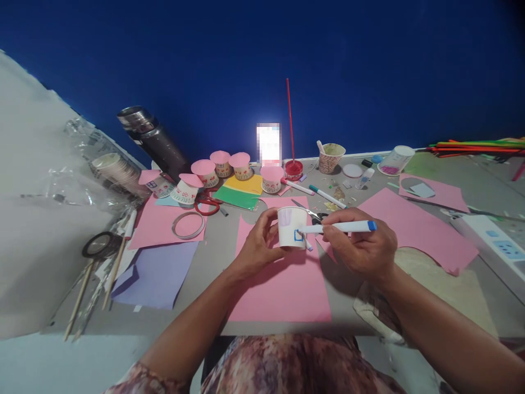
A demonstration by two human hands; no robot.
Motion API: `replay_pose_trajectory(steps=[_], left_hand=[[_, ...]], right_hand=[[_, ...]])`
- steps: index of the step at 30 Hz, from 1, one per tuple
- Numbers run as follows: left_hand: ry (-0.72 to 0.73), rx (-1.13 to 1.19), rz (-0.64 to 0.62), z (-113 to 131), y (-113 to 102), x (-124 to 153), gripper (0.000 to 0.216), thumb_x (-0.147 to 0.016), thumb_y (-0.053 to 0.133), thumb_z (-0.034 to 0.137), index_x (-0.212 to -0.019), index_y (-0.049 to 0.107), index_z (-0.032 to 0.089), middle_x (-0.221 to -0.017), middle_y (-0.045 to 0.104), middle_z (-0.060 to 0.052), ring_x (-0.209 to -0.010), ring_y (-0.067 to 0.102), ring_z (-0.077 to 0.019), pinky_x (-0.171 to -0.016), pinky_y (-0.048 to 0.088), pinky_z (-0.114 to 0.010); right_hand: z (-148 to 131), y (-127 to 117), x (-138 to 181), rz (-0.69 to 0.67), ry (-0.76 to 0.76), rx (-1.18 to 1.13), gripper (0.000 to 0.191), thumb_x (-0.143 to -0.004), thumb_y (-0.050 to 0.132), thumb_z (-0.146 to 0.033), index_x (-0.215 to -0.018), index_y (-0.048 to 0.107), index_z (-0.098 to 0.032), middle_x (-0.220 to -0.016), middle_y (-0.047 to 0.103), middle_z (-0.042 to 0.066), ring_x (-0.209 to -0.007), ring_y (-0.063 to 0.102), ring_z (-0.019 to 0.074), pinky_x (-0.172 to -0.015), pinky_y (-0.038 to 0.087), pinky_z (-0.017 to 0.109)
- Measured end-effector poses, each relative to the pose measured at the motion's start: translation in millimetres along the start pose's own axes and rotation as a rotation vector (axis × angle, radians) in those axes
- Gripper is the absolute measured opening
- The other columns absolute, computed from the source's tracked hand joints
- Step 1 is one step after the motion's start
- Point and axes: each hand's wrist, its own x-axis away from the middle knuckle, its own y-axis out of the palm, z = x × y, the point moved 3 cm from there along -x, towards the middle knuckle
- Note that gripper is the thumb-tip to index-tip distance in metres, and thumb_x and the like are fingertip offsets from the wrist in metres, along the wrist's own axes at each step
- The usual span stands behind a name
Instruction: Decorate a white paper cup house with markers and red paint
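My left hand grips a white paper cup from its left side, fingers and thumb around it, above a pink paper sheet. The cup bears a pale purple patch and a blue square outline. In my right hand is a white marker with a blue end; its tip meets the cup at the blue square. Just behind the marker, scissors with dark handles lie partly hidden by my right hand. Several small cups with pink paper roofs, such as one cup house, stand at the back.
A dark thermos and stacked paper cups in plastic are at the left. Red-handled scissors, a tape roll and purple paper lie nearer. A white power strip sits at the right.
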Motion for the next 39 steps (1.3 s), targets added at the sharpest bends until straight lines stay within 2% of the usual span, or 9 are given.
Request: replay_pose_trajectory(steps=[12, 17, 22, 33, 39], left_hand=[[0.003, 0.006, 0.000, 0.6, 1.2, -1.0, 0.079, -0.066, 0.099, 0.027, -0.133, 0.055, 0.027, -0.142, 0.063, -0.010, -0.134, 0.064, -0.0309, -0.113, 0.052, -0.045], [0.002, 0.011, -0.008, -0.2, -0.2, -0.3, 0.079, -0.067, 0.098, 0.023, -0.133, 0.056, 0.027, -0.143, 0.061, -0.009, -0.135, 0.063, -0.0301, -0.114, 0.051, -0.045], [-0.006, 0.012, 0.008, 0.3, -0.6, -0.8, 0.081, -0.066, 0.099, 0.029, -0.133, 0.054, 0.027, -0.143, 0.061, -0.010, -0.134, 0.063, -0.0313, -0.114, 0.051, -0.047], [0.008, 0.038, 0.010, -1.5, -0.8, -3.1, 0.083, -0.064, 0.100, 0.031, -0.133, 0.053, 0.026, -0.138, 0.063, -0.010, -0.128, 0.064, -0.0297, -0.107, 0.055, -0.043], [0.017, 0.026, 0.011, -0.5, -0.6, -2.4, 0.083, -0.064, 0.100, 0.030, -0.133, 0.054, 0.026, -0.142, 0.060, -0.010, -0.131, 0.063, -0.0305, -0.111, 0.053, -0.045]], right_hand=[[-5.2, 0.8, -0.4, -0.028, -0.075, -0.046, 0.012, -0.091, 0.068, -0.015, -0.082, 0.073, -0.022, -0.072, 0.079, -0.001, -0.057, 0.072, 0.0138, -0.057, 0.056, 0.023], [-3.6, 0.2, -0.6, -0.038, -0.026, -0.029, 0.014, -0.092, 0.066, -0.019, -0.080, 0.073, -0.023, -0.069, 0.078, -0.001, -0.054, 0.070, 0.0146, -0.056, 0.055, 0.025], [-1.2, -1.4, -0.4, -0.029, 0.022, -0.010, 0.016, -0.092, 0.065, -0.023, -0.079, 0.073, -0.023, -0.066, 0.076, -0.001, -0.050, 0.068, 0.0154, -0.056, 0.057, 0.026], [-3.0, -2.9, -1.4, 0.015, -0.004, -0.020, 0.016, -0.093, 0.065, -0.018, -0.078, 0.069, -0.023, -0.064, 0.075, -0.003, -0.049, 0.067, 0.0140, -0.053, 0.053, 0.025], [-4.0, -3.3, -0.6, 0.038, -0.005, -0.026, 0.015, -0.092, 0.065, -0.017, -0.080, 0.070, -0.024, -0.066, 0.077, -0.002, -0.050, 0.069, 0.0146, -0.054, 0.055, 0.026]])
